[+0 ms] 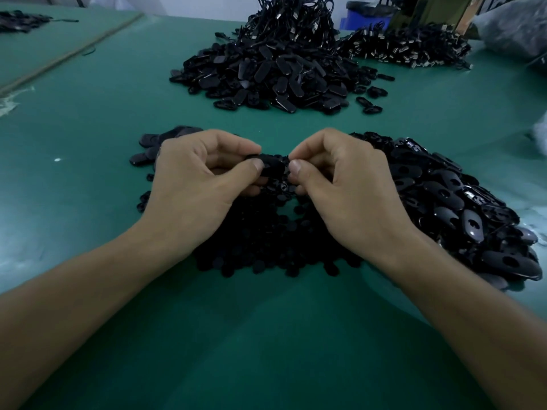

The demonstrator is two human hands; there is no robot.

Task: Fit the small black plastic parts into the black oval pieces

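In the middle of the frame, the left hand (pixel 198 173) and the right hand (pixel 340 176) both pinch one black oval piece (pixel 273 166) between them. It is held above a pile of small black parts (pixel 266 247) on the green bench (pixel 88 119).

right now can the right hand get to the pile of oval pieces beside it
Probably yes: the pile of oval pieces lies beside the right hand, nothing between. It would first have to release the black piece it pinches with the left hand.
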